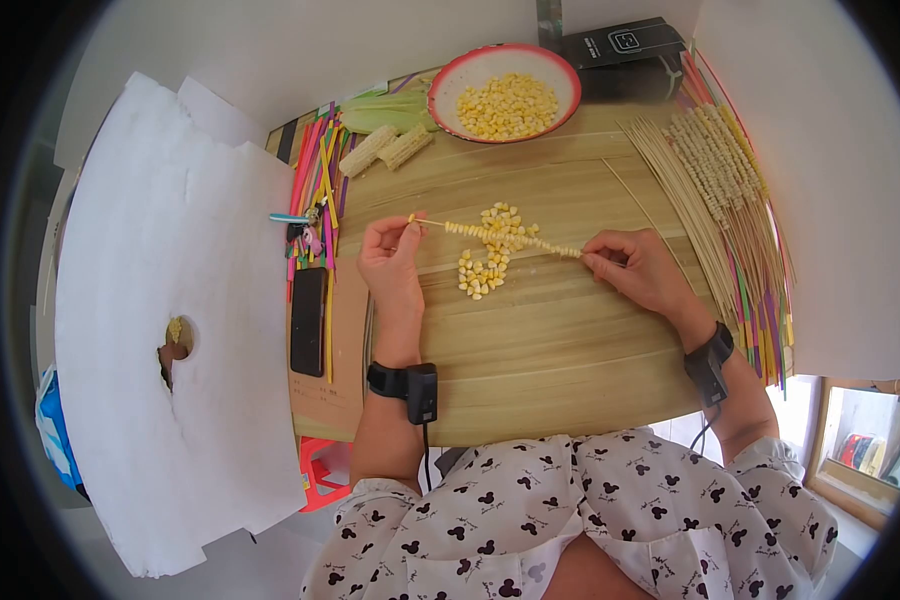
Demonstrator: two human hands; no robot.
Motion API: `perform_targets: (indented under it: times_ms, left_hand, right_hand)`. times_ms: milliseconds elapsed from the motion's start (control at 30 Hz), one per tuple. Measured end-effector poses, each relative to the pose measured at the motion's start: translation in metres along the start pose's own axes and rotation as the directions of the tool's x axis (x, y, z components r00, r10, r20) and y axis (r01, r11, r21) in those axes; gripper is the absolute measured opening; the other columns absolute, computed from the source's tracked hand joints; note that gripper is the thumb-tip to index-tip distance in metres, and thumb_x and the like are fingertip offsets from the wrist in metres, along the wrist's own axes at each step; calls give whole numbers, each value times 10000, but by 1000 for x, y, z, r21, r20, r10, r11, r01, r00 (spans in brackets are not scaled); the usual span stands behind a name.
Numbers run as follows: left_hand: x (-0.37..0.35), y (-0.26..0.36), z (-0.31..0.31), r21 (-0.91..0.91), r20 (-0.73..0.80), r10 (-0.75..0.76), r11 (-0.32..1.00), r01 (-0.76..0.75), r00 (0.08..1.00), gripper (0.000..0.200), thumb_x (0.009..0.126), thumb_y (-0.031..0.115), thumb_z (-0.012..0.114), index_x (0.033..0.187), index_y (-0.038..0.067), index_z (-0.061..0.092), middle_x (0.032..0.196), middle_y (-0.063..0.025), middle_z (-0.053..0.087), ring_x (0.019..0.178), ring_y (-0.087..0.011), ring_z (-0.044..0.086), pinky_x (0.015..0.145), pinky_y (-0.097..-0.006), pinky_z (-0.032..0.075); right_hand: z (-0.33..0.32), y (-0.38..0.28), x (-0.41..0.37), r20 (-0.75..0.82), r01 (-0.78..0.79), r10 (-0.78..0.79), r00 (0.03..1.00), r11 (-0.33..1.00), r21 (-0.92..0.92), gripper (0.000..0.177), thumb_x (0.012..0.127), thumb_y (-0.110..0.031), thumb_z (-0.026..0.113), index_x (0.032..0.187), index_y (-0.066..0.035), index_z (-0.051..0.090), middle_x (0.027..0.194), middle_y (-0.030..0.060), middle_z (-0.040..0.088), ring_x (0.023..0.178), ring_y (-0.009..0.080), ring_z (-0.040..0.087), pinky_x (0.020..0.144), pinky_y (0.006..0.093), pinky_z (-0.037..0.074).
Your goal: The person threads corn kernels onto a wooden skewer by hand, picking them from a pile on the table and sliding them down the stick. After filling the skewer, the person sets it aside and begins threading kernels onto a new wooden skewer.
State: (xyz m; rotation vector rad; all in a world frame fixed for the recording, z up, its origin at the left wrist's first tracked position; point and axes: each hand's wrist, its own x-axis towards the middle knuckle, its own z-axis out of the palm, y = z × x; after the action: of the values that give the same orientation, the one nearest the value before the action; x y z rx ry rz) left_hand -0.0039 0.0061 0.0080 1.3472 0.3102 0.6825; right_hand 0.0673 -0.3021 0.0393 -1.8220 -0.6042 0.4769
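Two hands work on the near side of the enamel bowl, each with a black band at the wrist, above a counter [530,370] with wood grain. Nearest, well to the left of the bowl, a dark phone [308,322] lies on brown cardboard [332,400]. The left hand [394,255] has thumb and finger pinched on one end of a thin stick; the right hand [638,270] is closed on its other end. That threaded stick [515,238] is held in front of the bowl, packed with corn kernels along most of its length. Loose kernels [485,275] lie on the counter under and beside it, between the hands and the bowl. To the right of the bowl lie a bundle of bare sticks [660,170] and a row of kernel-covered sticks [715,165]; coloured strips [315,170] lie to its left. Nearer the bowl on that left side rest two stripped cobs [387,149], and green husk [390,108] lies just beside its rim. The bowl [458,76] itself, white inside with a red rim, holds yellow kernels [510,106] spread over its bottom, its inner wall showing around them. Just beyond its right side stands a black box [620,45], its contents hidden.
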Motion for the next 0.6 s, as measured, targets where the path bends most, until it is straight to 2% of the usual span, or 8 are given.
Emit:
perform_targets:
  times_ms: [167, 300, 600]
  left_hand:
    - [-4, 5, 5, 91, -4, 101, 991, -100, 995, 130, 882, -57, 643, 984, 7, 593, 1002, -134, 705, 850, -104, 638, 801, -226, 505]
    - [-4, 2, 4, 115, -5, 117, 987, -116, 993, 127, 883, -71, 623, 983, -1, 587, 1028, -167, 701, 862, -129, 657, 822, -242, 516]
    - [-5, 3, 6, 3, 15, 78, 997, -78, 997, 127, 886, -78, 614, 986, -4, 587, 1028, -174, 700, 868, -140, 661, 827, -252, 521]
  right_hand:
    - [2, 0, 0, -7, 13, -13, 1000, 1000, -8, 114, 895, -84, 658, 918, 28, 666, 705, 6, 640, 651, 37, 531, 582, 221, 457]
    - [2, -1, 0, -3, 9, -9, 1000, 1000, -29, 110, 891, -80, 659, 917, 27, 667, 705, 23, 647, 655, 44, 542, 594, 227, 469]
    - [3, -2, 0, -13, 11, -11, 1000, 999, -41, 104, 888, -69, 656, 913, 32, 663, 699, 24, 642, 651, 46, 539, 592, 229, 469]
